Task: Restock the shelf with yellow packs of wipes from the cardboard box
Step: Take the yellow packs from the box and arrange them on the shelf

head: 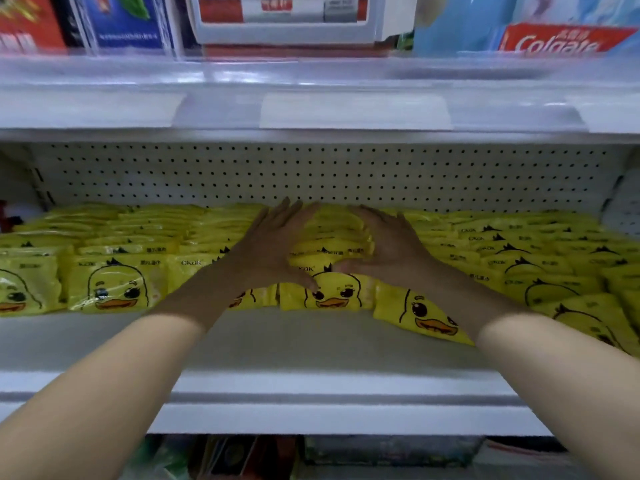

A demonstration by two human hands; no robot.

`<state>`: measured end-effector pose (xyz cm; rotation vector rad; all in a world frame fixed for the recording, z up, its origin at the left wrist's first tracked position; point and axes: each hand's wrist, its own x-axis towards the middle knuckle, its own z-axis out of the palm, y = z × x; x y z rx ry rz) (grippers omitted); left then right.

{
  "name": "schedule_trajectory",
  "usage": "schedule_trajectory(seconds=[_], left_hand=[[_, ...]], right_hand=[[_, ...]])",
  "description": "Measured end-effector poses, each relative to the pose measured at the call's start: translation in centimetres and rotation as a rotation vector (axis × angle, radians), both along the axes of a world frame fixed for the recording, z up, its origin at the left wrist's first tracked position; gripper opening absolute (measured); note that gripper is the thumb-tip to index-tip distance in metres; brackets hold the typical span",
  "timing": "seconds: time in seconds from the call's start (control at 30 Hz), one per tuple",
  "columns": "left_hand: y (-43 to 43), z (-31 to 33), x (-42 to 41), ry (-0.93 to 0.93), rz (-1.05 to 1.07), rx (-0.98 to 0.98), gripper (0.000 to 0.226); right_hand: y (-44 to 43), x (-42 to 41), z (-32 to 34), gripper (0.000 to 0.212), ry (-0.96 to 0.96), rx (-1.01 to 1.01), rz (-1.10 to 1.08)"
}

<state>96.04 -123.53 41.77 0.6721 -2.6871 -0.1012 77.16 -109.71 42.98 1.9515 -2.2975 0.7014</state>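
Yellow packs of wipes printed with a duck face fill the white shelf (311, 344) in several upright rows. My left hand (273, 247) and my right hand (391, 244) flank the middle row of packs (332, 237), one on each side. Their fingers are straight and press against the sides of the row, and both thumbs lie on the front pack (330, 289). One pack (420, 315) to the right of it has tipped forward and lies slanted. The cardboard box is out of view.
A perforated white back panel (329, 174) closes the shelf behind the packs. Above, another shelf (311, 109) carries toothpaste boxes (561, 39) and other cartons. A bare strip of shelf lies in front of the packs. Below the shelf edge, more goods (346, 452) show dimly.
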Motion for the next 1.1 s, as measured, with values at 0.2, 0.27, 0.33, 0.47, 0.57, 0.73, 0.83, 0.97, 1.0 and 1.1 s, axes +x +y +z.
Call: schedule_trajectory(seconds=[0.2, 0.27, 0.33, 0.47, 0.57, 0.73, 0.83, 0.97, 1.0, 1.1], left_hand=[[-2.1, -2.9, 2.4, 0.4, -0.11, -0.084, 0.063], [-2.0, -3.4, 2.1, 0.462, -0.114, -0.1, 0.054], [-1.6, -3.6, 1.9, 0.502, -0.119, -0.101, 0.047], [-1.4, -4.1, 1.6, 0.525, -0.107, -0.139, 0.037], [-1.1, -3.9, 1.5, 0.528, -0.103, -0.186, 0.027], [-0.2, -3.7, 1.6, 0.509, -0.107, -0.21, 0.021], [0.4, -3.5, 1.9, 0.528, -0.097, -0.153, 0.022], [0.7, -3.2, 2.0, 0.461, -0.099, -0.132, 0.023], [0.6, -3.3, 1.9, 0.45, -0.107, -0.129, 0.023], [0.7, -3.3, 1.6, 0.443, -0.133, -0.064, 0.022]], right_hand=[[1.0, -1.4, -2.3, 0.039, -0.128, -0.245, -0.092], [0.7, -1.1, -2.8, 0.031, -0.086, -0.31, -0.101], [0.7, -1.0, -3.0, 0.025, -0.025, -0.363, -0.108], [1.0, -1.0, -3.5, 0.026, -0.025, -0.344, -0.141], [1.3, -0.8, -3.6, 0.029, -0.056, -0.328, -0.141], [1.9, -0.9, -3.8, 0.023, -0.145, -0.355, -0.091], [2.0, -1.0, -3.4, 0.021, -0.193, -0.299, -0.085], [2.0, -1.3, -2.7, 0.027, -0.292, -0.225, -0.054], [2.0, -1.5, -2.8, 0.027, -0.3, -0.216, -0.05], [2.0, -1.6, -2.6, 0.025, -0.32, -0.226, -0.038]])
